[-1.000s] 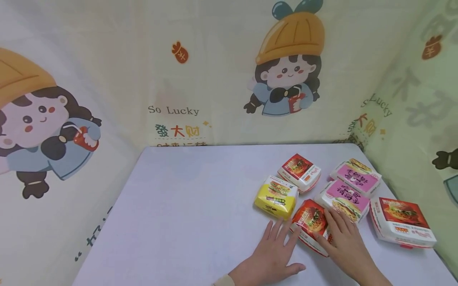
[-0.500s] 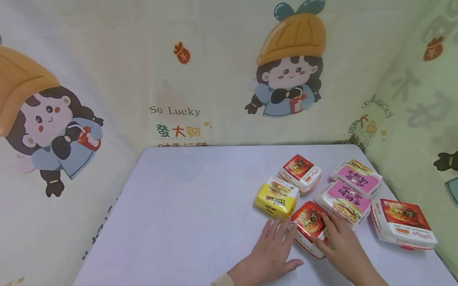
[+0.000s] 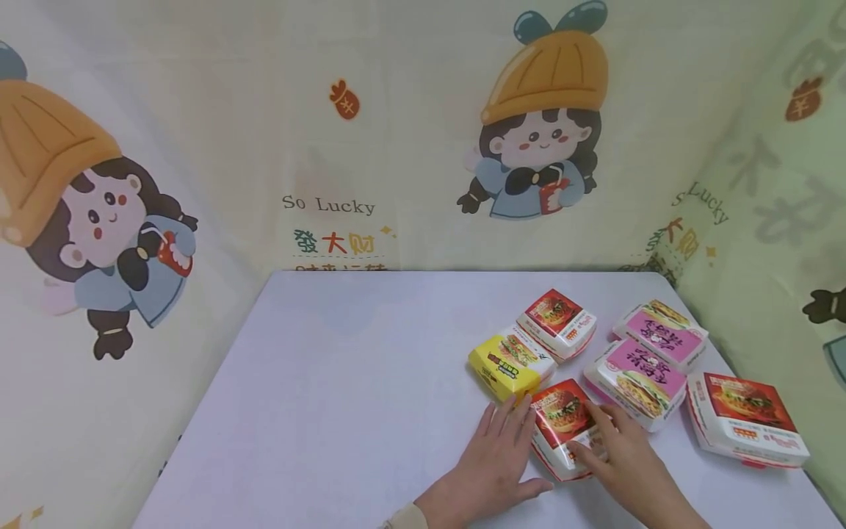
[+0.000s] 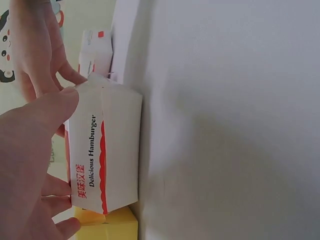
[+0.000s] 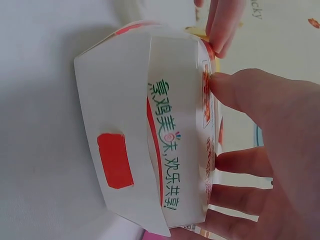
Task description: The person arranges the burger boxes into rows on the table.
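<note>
A red-topped white hamburger box (image 3: 562,417) lies on the white table between both hands. My left hand (image 3: 485,466) lies along its left side with fingers stretched out, fingertips near the yellow hamburger box (image 3: 507,360). In the left wrist view, "Delicious Hamburger" is printed on the side of the red-topped box (image 4: 90,145). My right hand (image 3: 628,459) holds that box at its right part, thumb on the top and the fingers bent at the edge. The right wrist view shows the side with green lettering and a red tab (image 5: 116,160).
Behind the yellow box is another red-topped box (image 3: 557,319). Two pink hamburger boxes stand to the right, one nearer (image 3: 637,378) and one farther (image 3: 663,330). A further red-topped box (image 3: 747,419) sits by the table's right edge. Printed cloth (image 3: 423,147) hangs around the table.
The red-topped box between my hands has turned clockwise and shifted slightly left. The yellow box has also turned clockwise. Both hands have moved slightly left, and the head view has shifted a little.
</note>
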A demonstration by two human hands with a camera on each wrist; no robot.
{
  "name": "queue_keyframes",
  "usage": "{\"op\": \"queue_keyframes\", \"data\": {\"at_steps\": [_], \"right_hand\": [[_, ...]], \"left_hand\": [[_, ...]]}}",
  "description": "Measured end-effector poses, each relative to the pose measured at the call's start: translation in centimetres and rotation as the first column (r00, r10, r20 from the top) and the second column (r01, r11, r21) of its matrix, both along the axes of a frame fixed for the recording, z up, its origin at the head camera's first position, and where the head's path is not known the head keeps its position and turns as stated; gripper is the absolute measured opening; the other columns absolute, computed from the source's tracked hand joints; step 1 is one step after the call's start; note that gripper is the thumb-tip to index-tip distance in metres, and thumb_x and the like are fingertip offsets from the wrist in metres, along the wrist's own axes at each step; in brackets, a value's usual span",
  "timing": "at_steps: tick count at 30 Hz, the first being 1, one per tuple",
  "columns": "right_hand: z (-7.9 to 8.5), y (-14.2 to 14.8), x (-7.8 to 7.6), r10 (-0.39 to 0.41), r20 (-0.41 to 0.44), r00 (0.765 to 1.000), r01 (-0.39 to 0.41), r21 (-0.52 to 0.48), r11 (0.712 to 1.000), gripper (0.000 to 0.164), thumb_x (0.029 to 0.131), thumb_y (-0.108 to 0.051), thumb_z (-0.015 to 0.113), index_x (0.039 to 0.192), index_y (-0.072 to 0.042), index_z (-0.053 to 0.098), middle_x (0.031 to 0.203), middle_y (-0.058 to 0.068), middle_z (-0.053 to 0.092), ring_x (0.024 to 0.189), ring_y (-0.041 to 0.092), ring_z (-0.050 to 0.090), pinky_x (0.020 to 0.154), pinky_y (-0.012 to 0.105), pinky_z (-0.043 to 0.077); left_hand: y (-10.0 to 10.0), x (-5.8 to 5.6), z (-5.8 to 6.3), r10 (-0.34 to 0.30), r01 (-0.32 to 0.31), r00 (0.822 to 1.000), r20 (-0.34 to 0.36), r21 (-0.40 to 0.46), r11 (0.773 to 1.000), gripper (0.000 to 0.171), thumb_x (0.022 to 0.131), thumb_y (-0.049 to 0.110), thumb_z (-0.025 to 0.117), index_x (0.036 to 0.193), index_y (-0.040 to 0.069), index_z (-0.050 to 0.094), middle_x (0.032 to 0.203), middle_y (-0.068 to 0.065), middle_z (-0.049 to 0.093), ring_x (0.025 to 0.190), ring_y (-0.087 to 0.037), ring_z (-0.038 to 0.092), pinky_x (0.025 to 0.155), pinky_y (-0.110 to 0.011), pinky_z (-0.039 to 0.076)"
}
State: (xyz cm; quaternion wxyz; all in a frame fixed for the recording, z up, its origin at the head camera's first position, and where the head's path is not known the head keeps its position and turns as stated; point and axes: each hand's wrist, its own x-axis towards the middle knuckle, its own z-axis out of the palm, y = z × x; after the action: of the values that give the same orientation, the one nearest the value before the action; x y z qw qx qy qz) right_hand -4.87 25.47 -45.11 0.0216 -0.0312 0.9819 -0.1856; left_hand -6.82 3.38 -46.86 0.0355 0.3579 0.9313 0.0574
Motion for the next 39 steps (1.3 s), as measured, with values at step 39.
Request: {"op": "queue_keyframes", "data": {"at_steps": [39], "right_hand": [[-1.2, -2.7, 0.3, 0.117, -0.081, 0.99, -0.123, -0.082, 0.989, 0.101, 0.084, -0.055, 0.071, 0.156, -0.002, 0.025, 0.162, 0.019, 0.023, 0.143, 0.044, 0.025, 0.108, 0.067, 0.035]], "left_hand": [[-1.1, -0.8, -0.7, 0.052, -0.044, 0.987, -0.153, 0.054, 0.998, 0.106, 0.081, 0.074, 0.061, 0.155, 0.005, 0.029, 0.165, -0.01, 0.022, 0.153, -0.023, 0.023, 0.12, -0.044, 0.034]]}}
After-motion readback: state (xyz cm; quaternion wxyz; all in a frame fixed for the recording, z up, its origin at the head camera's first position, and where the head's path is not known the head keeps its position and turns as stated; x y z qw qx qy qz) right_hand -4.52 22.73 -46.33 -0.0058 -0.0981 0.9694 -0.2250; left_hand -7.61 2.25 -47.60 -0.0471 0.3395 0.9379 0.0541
